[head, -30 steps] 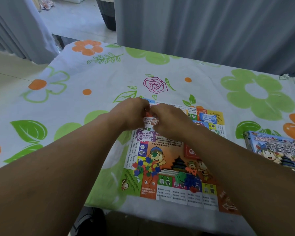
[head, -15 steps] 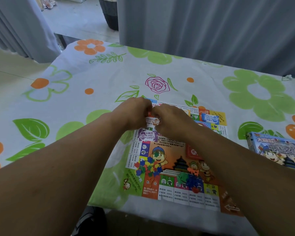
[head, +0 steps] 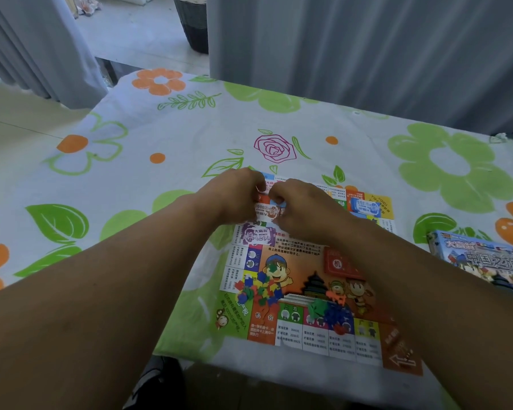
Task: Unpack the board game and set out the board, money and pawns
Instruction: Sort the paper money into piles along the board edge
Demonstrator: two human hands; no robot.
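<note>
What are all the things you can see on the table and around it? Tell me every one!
tablecloth: one, white with green and orange flowers, covering the table
game board: one, many colours, flat at the near edge
purple note: one, purple, board's left side
blue note: one, blue, board's far right corner
red cards: one stack, red, mid-board
mixed pieces: one heap, many colours, near left of board
green-blue pieces: one heap, near middle
game box: one, blue, right edge
curtains: grey, behind the table
basket: one, dark, floor behind
held notes: small bundle, count unclear, between the hands
left hand, right hand: both pinching the held notes
</note>
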